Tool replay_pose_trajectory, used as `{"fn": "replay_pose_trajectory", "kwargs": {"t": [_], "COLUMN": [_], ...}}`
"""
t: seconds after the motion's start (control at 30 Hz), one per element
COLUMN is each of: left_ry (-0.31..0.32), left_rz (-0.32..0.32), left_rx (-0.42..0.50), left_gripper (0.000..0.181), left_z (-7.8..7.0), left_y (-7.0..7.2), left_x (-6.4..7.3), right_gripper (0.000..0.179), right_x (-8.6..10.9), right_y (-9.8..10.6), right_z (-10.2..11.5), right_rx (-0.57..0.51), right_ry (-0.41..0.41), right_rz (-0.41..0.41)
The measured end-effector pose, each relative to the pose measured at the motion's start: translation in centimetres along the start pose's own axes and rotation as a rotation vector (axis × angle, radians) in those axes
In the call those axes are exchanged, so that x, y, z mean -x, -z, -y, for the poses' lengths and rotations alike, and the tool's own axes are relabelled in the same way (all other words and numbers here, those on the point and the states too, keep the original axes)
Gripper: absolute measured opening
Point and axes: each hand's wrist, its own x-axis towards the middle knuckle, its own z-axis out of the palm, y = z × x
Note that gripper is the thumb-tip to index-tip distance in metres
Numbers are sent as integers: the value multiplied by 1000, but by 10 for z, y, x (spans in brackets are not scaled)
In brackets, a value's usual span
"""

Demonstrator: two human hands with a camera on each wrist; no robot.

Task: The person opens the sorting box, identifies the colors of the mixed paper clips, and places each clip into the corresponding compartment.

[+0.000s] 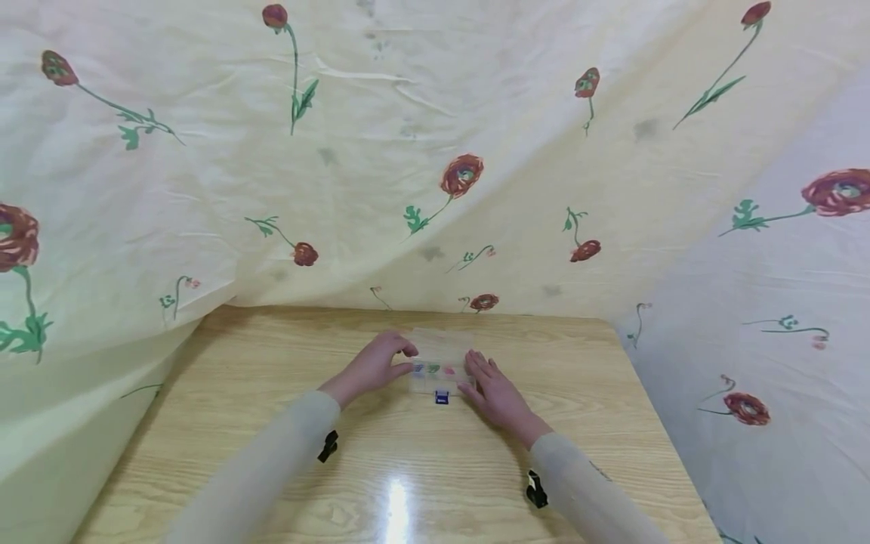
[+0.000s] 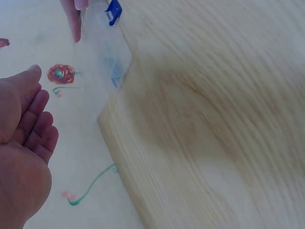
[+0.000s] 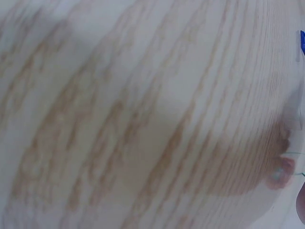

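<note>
A clear plastic compartment box (image 1: pixel 423 384) sits on the table with its see-through lid (image 1: pixel 445 344) folded back behind it. Small blue, green and pink pieces (image 1: pixel 449 370) lie in its back row. A blue latch (image 1: pixel 442 397) sticks out at the front edge. My left hand (image 1: pixel 381 365) is at the box's left side, thumb and fingers apart with nothing between them. In the left wrist view that hand (image 2: pixel 28 124) has its fingers loosely bent, a little away from the box (image 2: pixel 100 62). My right hand (image 1: pixel 498 393) rests along the right side, fingers extended against its edge.
The box stands on a light wood-grain table (image 1: pixel 285 483), toward its far edge. A cream cloth with red flowers (image 1: pixel 381 189) hangs behind and at both sides. Each sleeve has a black strap piece (image 1: pixel 536 489) near the wrist.
</note>
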Motion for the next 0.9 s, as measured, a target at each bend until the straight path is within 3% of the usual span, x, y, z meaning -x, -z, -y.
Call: {"fn": "replay_pose_trajectory", "kwargs": {"t": [0.17, 0.33, 0.63, 0.9], "left_ry": [3, 48, 129, 233], "left_rz": [-26, -44, -89, -65], "left_rx": [-29, -79, -319, -453], "left_gripper": [28, 33, 46, 62], "left_z": [7, 11, 21, 20], "left_y": [7, 11, 9, 8], "left_x": [19, 34, 61, 79], "right_gripper": [72, 72, 71, 71], "right_x": [0, 0, -1, 2], "right_y": [1, 3, 3, 15], "right_z": [1, 3, 2, 2], "right_rx": [1, -1, 5, 20], "right_ry": [-2, -3, 8, 23], "right_rz": [7, 11, -19, -24]}}
